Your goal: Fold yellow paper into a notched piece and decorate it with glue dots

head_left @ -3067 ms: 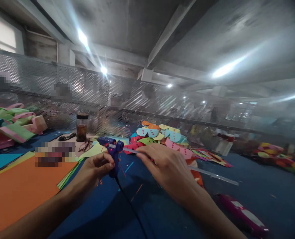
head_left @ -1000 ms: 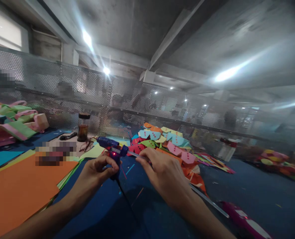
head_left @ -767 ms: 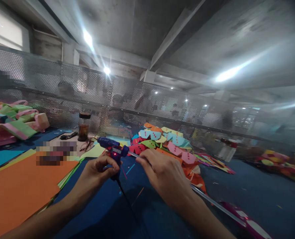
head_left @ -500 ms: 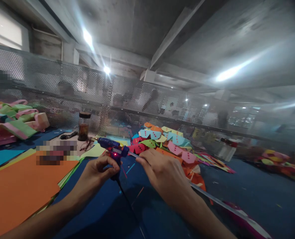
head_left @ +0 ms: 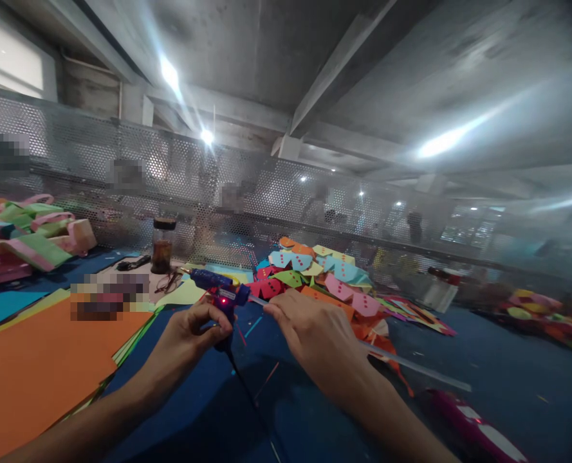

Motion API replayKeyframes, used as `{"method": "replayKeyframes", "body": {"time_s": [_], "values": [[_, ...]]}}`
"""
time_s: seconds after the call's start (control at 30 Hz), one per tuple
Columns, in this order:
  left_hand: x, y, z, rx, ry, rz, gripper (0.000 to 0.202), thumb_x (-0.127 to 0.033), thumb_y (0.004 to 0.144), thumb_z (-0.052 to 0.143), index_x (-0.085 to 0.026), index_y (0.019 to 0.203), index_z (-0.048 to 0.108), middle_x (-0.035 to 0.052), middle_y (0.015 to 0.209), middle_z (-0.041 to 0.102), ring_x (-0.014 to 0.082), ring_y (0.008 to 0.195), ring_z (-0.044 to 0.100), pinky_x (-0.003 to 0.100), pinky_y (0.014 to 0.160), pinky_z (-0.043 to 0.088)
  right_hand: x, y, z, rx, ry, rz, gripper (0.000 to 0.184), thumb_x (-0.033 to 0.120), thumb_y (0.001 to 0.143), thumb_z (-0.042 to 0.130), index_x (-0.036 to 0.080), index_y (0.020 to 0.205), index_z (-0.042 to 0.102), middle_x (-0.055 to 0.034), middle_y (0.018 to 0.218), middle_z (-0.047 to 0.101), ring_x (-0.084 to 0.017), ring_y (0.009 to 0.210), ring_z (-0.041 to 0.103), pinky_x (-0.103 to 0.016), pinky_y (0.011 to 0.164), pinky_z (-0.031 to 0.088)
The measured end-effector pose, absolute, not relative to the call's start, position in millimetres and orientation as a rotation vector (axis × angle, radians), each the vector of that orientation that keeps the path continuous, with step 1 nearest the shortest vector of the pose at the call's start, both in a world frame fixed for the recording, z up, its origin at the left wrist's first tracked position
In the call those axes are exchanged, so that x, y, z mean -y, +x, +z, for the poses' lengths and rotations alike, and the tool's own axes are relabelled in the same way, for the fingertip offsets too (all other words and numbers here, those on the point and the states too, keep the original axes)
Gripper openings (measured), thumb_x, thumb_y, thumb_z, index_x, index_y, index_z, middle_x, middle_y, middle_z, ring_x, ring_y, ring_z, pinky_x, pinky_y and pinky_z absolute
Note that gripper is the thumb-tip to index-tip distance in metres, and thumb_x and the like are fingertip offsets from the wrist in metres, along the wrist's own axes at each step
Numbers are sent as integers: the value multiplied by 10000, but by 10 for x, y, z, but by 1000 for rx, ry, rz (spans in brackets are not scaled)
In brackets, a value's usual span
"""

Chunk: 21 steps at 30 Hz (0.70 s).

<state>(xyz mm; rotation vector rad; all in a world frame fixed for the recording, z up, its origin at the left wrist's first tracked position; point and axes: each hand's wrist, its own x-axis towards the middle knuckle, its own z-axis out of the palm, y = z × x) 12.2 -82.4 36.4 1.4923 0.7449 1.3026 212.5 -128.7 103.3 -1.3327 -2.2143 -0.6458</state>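
Note:
A dark blue glue gun [head_left: 213, 283] with a lit red light is gripped at its handle by my left hand [head_left: 189, 341], its metal nozzle pointing up and left. My right hand [head_left: 317, 331] is closed around a long translucent glue stick [head_left: 415, 366], just behind the gun. The stick's front part meets the gun's rear end; its tail runs out past my right wrist above the blue table. A black cord [head_left: 251, 392] hangs from the handle. Beyond my hands lies a pile of colourful dotted paper cutouts [head_left: 322, 273].
Orange paper sheets [head_left: 49, 360] lie stacked at left, with folded paper pieces [head_left: 39, 238] behind. A dark-lidded jar [head_left: 163, 247] stands near the perforated metal partition [head_left: 193, 193]. A magenta and white device [head_left: 479, 427] lies front right; a clear container [head_left: 441, 289] stands farther back.
The glue stick's tail has swung upward, away from the magenta device, and its end now shows. Both hands and the glue gun stay almost where they were.

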Motion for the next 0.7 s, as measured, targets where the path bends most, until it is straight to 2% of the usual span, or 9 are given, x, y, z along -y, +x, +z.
{"method": "replayKeyframes", "body": {"time_s": [0.2, 0.33, 0.7], "values": [[813, 116, 351, -734, 1499, 1323, 174, -360, 722, 748, -210, 652, 697, 29, 724, 656, 186, 698, 551, 319, 688, 406, 1264, 2139, 1014, 2128, -1334, -523, 109, 298, 974, 593, 204, 1005, 638, -28, 897, 734, -210, 788, 700, -322, 648, 458], [796, 124, 330, -733, 1497, 1320, 175, -350, 716, 751, -210, 632, 689, 24, 713, 637, 198, 744, 560, 320, 712, 399, 1280, 2128, 1027, 2116, -1329, -525, 59, 264, 946, 632, 209, 942, 610, -6, 831, 718, -187, 724, 680, -306, 616, 439], [790, 139, 323, -730, 1489, 1298, 183, -348, 688, 760, -198, 629, 673, -6, 689, 595, 161, 687, 531, 289, 663, 399, 1262, 2134, 993, 2179, -1268, -594, 149, 268, 1003, 528, 195, 894, 600, -13, 774, 693, -173, 683, 664, -297, 602, 403]]}}
